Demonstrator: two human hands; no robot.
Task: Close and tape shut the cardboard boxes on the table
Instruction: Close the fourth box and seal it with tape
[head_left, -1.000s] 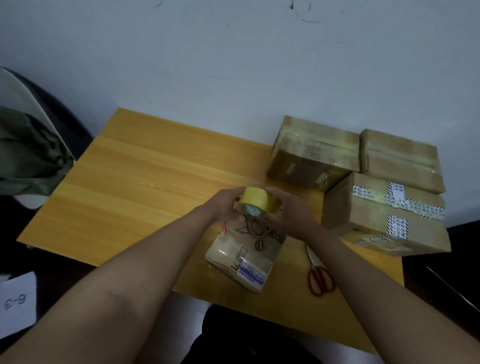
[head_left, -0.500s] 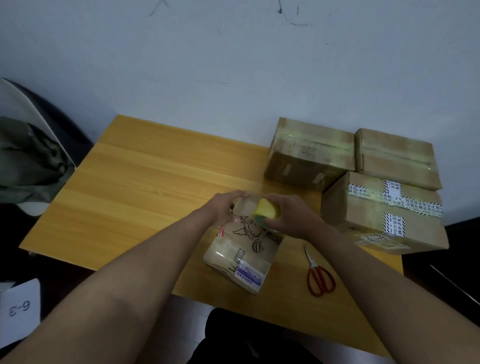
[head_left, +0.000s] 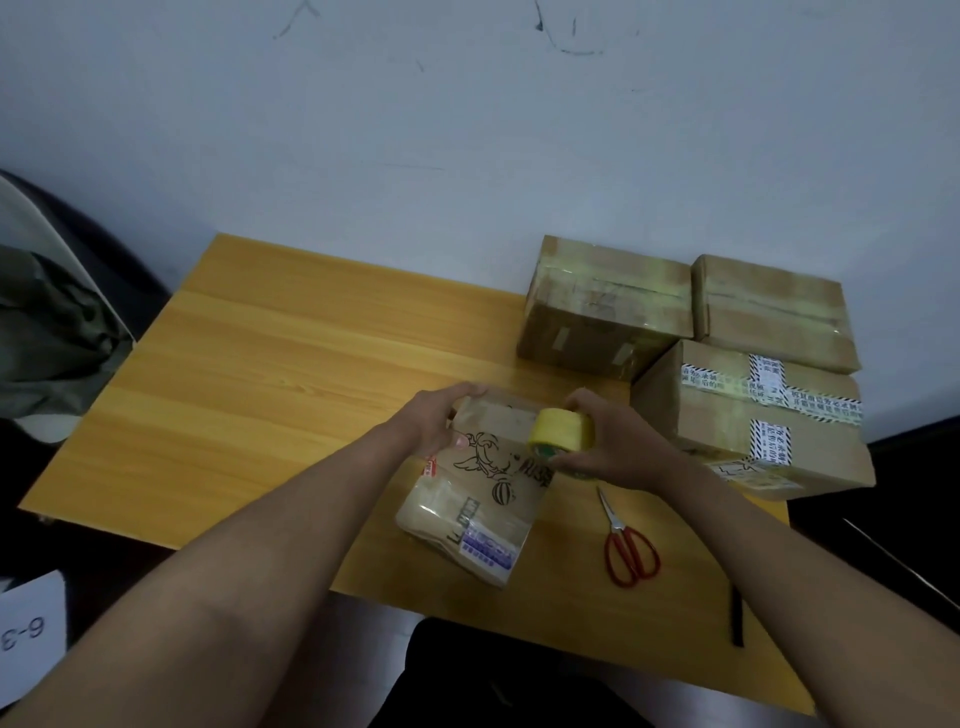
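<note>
The right hand (head_left: 618, 447) curls its fingers round the yellow tape roll (head_left: 563, 434), right over the small box (head_left: 480, 483). The left hand (head_left: 441, 421) grips the box's far corner. The box sits near the front of the wooden table (head_left: 260, 374). I think taping is under way; next comes pulling tape across. The box looks shiny and smooth, the roll round.

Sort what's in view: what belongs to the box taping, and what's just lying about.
In use: small printed box, held by left hand; yellow tape roll in right hand; red scissors; three taped boxes.
Lying about: green cloth; paper marked 6-3.
</note>
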